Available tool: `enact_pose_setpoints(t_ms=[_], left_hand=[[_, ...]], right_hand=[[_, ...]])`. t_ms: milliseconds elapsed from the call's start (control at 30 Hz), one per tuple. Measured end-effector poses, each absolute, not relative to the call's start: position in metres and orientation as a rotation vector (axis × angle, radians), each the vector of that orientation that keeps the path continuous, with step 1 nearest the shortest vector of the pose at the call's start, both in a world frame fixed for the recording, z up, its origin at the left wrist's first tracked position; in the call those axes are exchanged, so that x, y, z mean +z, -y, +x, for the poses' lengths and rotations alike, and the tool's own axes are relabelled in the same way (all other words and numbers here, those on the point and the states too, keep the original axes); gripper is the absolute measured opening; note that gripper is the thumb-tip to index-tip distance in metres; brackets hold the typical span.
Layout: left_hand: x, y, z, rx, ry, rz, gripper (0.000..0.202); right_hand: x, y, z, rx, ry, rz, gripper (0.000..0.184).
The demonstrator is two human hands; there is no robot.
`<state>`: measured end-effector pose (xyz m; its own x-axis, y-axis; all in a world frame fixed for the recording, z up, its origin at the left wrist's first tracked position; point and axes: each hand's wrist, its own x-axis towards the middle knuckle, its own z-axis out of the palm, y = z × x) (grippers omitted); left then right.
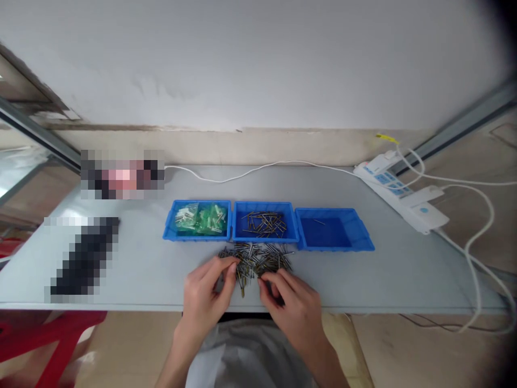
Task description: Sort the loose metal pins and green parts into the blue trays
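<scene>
A loose heap of small metal pins (258, 257) lies on the grey table (404, 275), just in front of three blue bins. My left hand (205, 293) rests at the heap's left edge with thumb and fingers pinched on a pin or two. My right hand (293, 302) sits at the heap's near right edge, fingers curled in a pinch; what they hold is too small to name. The left bin (197, 220) holds green and white plastic parts, the middle bin (264, 222) holds several pins, and the right bin (333, 230) has a single pin.
A white power strip (399, 194) with white cables lies at the table's back right. A white cable runs along the back edge. Two blurred-out objects sit on the left part of the table. A red stool (48, 339) stands below left.
</scene>
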<state>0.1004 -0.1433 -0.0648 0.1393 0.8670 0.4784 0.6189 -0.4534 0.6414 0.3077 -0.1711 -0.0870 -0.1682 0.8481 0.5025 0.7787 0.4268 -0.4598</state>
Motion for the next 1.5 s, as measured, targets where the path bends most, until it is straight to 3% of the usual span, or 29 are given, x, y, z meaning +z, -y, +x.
enact_pose_setpoints(t_ms=[200,500,633,933,1100,1500], left_hand=[[-0.067,0.143,0.103,1.096,-1.155,2.445,0.031],[-0.064,0.132,0.13,1.172,-1.09,2.325,0.012],[-0.067,0.13,0.132,1.253,-1.099,2.157,0.025],[-0.07,0.129,0.126,1.285,-1.117,1.958,0.021],[-0.07,0.131,0.125,1.304,-1.135,1.949,0.019],[-0.069,0.129,0.125,1.276,-1.169,1.978,0.015]], right_hand=[[-0.079,0.167,0.313,0.252,1.908,-1.339,0.011],[-0.056,0.147,0.317,0.307,1.874,-1.176,0.009],[-0.053,0.144,0.312,0.401,1.822,-1.096,0.012],[-0.069,0.143,0.308,0.48,1.714,-1.023,0.026],[-0.071,0.143,0.309,0.43,1.692,-1.082,0.014],[-0.069,0.142,0.302,0.385,1.676,-1.128,0.01]])
